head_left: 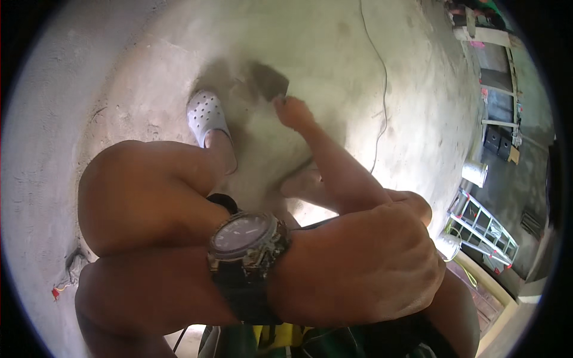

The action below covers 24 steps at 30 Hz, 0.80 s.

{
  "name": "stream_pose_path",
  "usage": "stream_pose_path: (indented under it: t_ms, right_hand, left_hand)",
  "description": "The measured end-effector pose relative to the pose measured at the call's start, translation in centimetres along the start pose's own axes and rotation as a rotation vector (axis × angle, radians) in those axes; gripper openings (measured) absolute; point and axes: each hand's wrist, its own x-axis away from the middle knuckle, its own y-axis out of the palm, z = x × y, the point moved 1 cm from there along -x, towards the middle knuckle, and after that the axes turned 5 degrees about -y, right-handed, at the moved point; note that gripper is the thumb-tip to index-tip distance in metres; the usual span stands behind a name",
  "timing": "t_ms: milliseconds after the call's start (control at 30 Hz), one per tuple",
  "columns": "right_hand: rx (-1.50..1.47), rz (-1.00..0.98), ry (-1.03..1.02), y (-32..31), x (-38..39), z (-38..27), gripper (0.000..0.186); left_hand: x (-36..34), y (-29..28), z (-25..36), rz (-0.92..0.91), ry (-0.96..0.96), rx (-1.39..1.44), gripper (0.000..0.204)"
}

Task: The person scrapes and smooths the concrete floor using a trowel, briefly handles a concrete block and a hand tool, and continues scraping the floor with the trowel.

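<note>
Low over the grey concrete floor, my right hand (293, 113) is closed on a dark, broad-bladed scraper (270, 82). Its handle is mostly hidden in my fist, and the blade lies at or just above the floor; contact cannot be told. Some loose dust or grit shows beside the blade. My left forearm, wearing a large dark wristwatch (245, 235), crosses close in front of me over my bent legs. At its end my left hand (388, 262) rests near my right knee, back upward, with its fingers curled out of sight.
My foot in a pale perforated clog (207, 113) stands left of the scraper. A thin cable (383, 83) runs along the floor to the right. Farther right are white buckets (474, 173), an aluminium ladder (486, 230) and shelving. Wires (74, 268) stick out at lower left.
</note>
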Motion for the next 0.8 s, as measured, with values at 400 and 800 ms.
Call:
stream_pose_path:
  t_ms: [400,800]
  right_hand:
    - [0.305,-0.095,-0.159,-1.2,-3.2,0.8,0.050]
    - [-0.328,-0.061,0.076,-0.5,3.3,8.2,0.052]
  left_hand:
    - [-0.6,-0.1,-0.5,-0.214,-0.033,0.123,0.012]
    - [-0.2,1.7,0.5,-0.356,-0.135,0.173,0.013]
